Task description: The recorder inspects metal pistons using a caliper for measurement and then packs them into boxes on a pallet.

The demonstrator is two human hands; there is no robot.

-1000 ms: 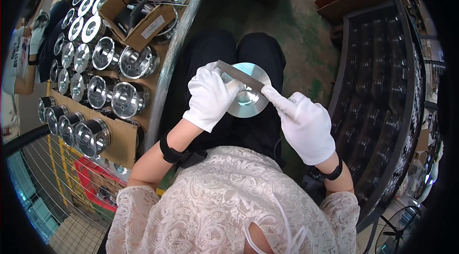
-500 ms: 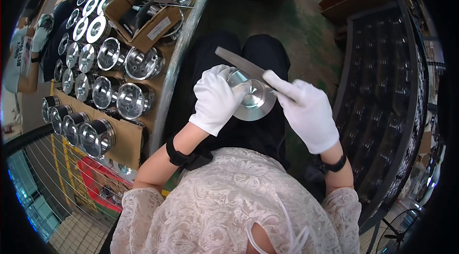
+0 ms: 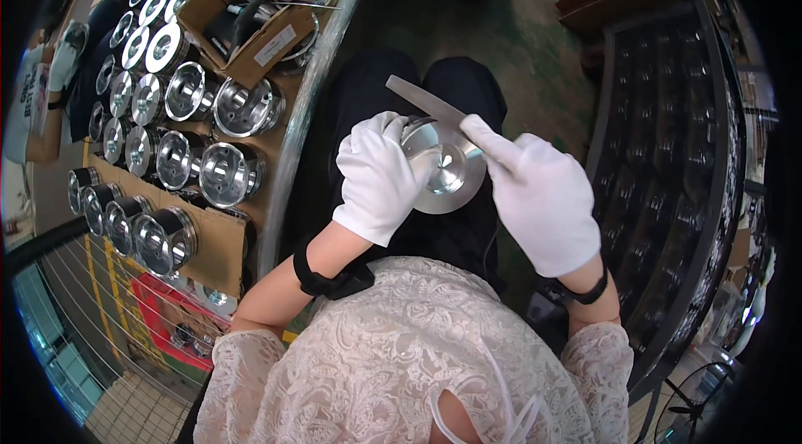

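My left hand [image 3: 376, 177], in a white glove, is closed around a shiny metal piston [image 3: 461, 187] above my lap. The piston's round face with a dished centre is turned up toward me. My right hand [image 3: 543, 197], also gloved, grips a flat grey metal file [image 3: 426, 99], with the index finger stretched along it. The file lies slantwise across the far edge of the piston, its free end pointing away to the left. My right palm hides the file's handle end.
At left, rows of pistons [image 3: 234, 175] stand on a cardboard-covered table [image 3: 322, 81], with an open cardboard box [image 3: 269, 51] of tools among them. A black tray with round pockets [image 3: 660, 168] stands at right. A co-worker's gloved hand [image 3: 63, 68] holds a piston at far left.
The file has slid slightly to the right across the piston's edge, and my right hand has shifted a little toward me. The piston has turned slightly in my left hand.
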